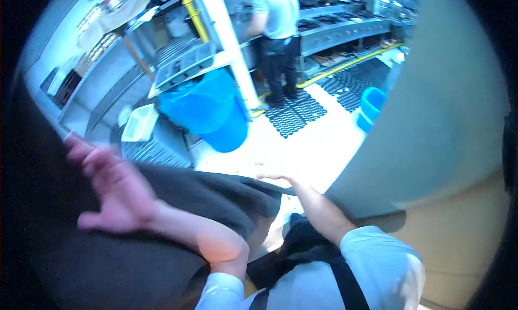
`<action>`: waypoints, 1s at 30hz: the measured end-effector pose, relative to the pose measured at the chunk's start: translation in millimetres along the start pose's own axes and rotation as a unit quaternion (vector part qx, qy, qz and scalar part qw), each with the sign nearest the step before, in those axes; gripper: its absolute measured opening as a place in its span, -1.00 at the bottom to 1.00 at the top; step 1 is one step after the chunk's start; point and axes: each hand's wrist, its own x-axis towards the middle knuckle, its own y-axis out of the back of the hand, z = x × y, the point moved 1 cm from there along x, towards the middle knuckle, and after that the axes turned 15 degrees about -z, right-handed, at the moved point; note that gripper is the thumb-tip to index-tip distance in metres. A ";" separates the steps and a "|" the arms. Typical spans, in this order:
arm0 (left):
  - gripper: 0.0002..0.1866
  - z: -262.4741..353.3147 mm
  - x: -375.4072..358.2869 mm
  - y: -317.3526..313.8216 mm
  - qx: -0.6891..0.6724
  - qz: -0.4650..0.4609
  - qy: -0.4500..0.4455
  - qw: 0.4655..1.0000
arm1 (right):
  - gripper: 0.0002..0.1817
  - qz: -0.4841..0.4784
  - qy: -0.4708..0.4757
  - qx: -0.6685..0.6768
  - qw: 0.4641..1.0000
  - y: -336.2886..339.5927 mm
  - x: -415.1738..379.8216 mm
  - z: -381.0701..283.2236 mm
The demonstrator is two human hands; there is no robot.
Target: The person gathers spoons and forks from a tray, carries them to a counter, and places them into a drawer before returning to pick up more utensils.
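Dark cloth is running leftward from beside my right hand, whose grip I cannot tell; my left hand is showing open over the cloth's left part, contact unclear.

On my feed the wearer has a pale shirt, bluish white and plain as far as I can make out, with a short left sleeve and a short right sleeve whose hems leave both forearms uncovered. Over it I see two flat black straps running along the front, and just beneath them black cloth, though I can't tell apron from trousers there. The left hand, blurred to me, and the right hand are both bare.
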 end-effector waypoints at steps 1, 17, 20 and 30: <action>0.33 24.6 22.7 -19.4 0.033 -0.031 -0.062 0.997 | -0.39 -0.012 -0.031 0.008 0.999 15.4 9.2 5.2; -0.52 266.2 -234.5 210.5 0.634 0.254 0.676 0.277 | -0.50 -0.311 -0.221 0.054 0.923 -120.7 230.6 92.5; -0.47 298.4 -425.3 222.7 0.478 0.257 0.830 0.133 | -0.48 -0.304 -0.211 -0.017 0.929 -131.7 260.7 121.4; -0.78 349.7 -498.3 367.9 0.176 0.750 0.511 0.382 | -0.45 -0.273 -0.215 0.007 0.938 -91.0 433.5 96.1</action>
